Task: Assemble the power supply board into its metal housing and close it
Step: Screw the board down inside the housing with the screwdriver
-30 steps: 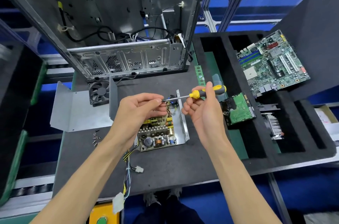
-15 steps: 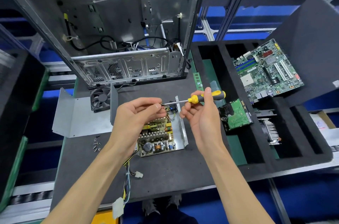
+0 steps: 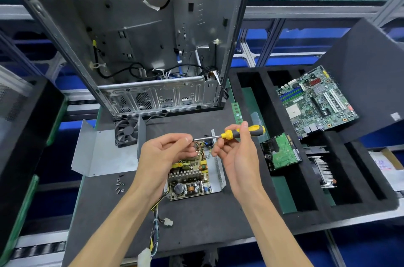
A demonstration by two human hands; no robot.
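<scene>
While right hand [image 3: 237, 153] grips screwdriver [image 3: 240, 132], left hand [image 3: 161, 157] pinches tip; board [image 3: 190, 179] exposed.

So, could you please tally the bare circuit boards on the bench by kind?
Power supply board: 1
Motherboard: 1
Hard drive, board side up: 1
RAM stick: 1
Total: 4
</scene>
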